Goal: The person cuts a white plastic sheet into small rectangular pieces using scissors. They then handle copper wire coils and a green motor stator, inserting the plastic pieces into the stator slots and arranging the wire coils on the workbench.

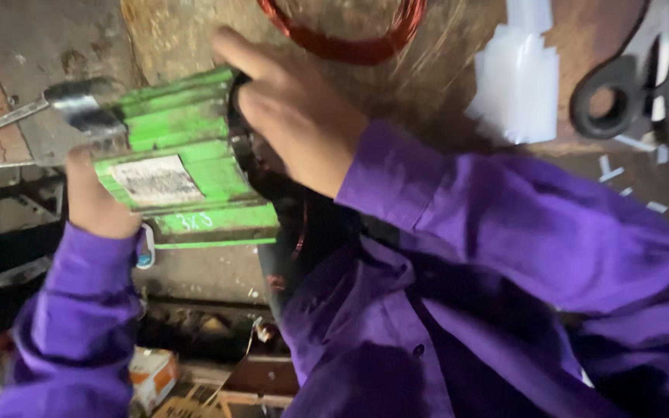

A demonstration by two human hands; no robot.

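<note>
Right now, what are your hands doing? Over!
Left hand steadies green motor housing. Right hand grips its open end. Copper wire coil beyond, nothing blocking.

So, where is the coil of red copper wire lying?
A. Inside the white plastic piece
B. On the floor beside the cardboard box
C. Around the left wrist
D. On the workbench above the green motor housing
D: the coil of red copper wire lies on the workbench, just beyond the right hand, which rests on the open end of the green motor housing.
</note>
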